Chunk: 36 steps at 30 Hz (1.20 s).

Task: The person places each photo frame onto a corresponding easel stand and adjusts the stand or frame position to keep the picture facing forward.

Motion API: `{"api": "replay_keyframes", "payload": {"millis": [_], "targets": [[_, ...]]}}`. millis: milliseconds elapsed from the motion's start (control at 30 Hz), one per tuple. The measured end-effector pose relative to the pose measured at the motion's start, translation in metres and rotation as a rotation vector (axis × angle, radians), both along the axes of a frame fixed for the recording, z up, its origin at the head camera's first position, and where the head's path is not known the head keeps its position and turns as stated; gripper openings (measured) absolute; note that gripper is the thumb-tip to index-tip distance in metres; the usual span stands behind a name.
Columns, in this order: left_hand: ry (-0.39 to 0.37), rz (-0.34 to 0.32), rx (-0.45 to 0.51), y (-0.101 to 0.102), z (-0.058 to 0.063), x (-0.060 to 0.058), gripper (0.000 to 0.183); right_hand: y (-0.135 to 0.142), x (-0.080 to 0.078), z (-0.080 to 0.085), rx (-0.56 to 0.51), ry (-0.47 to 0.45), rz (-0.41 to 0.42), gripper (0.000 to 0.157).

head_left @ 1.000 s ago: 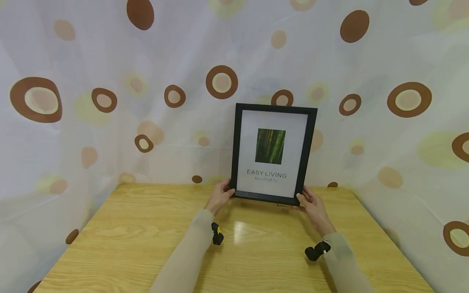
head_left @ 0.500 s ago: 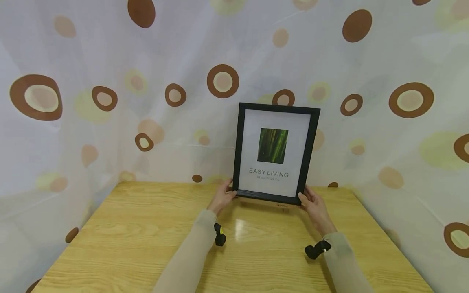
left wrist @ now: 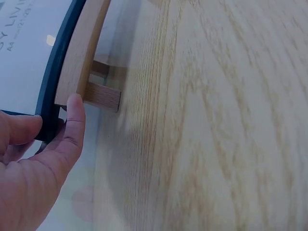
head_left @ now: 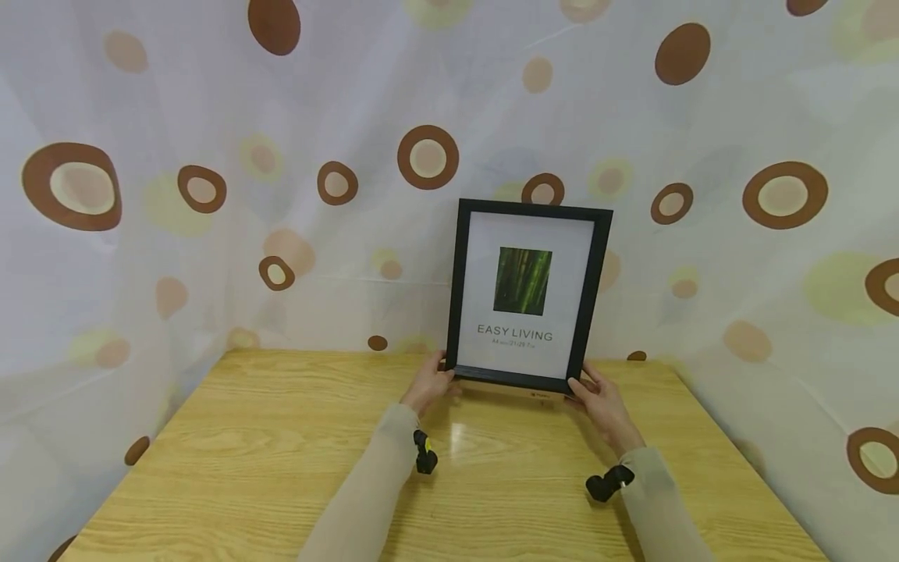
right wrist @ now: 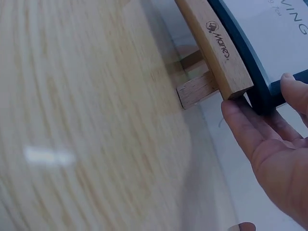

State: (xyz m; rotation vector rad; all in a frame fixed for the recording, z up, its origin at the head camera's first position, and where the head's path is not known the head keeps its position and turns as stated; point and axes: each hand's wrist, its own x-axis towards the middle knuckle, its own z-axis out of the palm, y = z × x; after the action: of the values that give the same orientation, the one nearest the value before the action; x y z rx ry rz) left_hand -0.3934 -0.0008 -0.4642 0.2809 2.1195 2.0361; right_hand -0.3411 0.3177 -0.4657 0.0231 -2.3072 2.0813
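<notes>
A black picture frame (head_left: 463,297) with a white insert and a small green bamboo picture stands upright near the back of the table, its top leaning back slightly. Beneath its bottom edge runs the wooden ledge (right wrist: 219,53) of a small easel, marked with printed lettering. Short easel legs (left wrist: 103,96) reach the tabletop; most of the easel is hidden behind the frame. My left hand (head_left: 427,385) pinches the lower left corner, with a finger touching the ledge's end. At the lower right corner, my right hand (head_left: 605,407) holds the frame between thumb and fingers, close under the ledge's other end.
The light wooden table (head_left: 281,468) extends in front and to both sides. A pale curtain (head_left: 337,94) with brown and beige circles hangs behind it and along both sides. Black wrist cameras (head_left: 608,482) sit on both forearms.
The frame has shifted slightly right, and more of the wooden ledge shows below it. My left hand has moved right with it, while my right hand has stayed nearly in place.
</notes>
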Motion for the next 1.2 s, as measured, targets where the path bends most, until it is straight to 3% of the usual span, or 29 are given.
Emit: {"api": "replay_keyframes", "payload": {"millis": [367,733,1200], "targets": [[-0.007,0.053,-0.009,0.002,-0.004,0.002,0.055,-0.004,0.000,-0.009,0.007,0.014,-0.030,0.067],[-0.009,0.044,-0.019,-0.019,-0.008,0.004,0.057,-0.019,-0.005,-0.004,0.096,0.021,-0.005,0.065],[-0.007,0.024,-0.025,-0.034,-0.003,0.010,0.057,-0.030,-0.007,-0.002,0.086,0.022,-0.009,0.062]]}}
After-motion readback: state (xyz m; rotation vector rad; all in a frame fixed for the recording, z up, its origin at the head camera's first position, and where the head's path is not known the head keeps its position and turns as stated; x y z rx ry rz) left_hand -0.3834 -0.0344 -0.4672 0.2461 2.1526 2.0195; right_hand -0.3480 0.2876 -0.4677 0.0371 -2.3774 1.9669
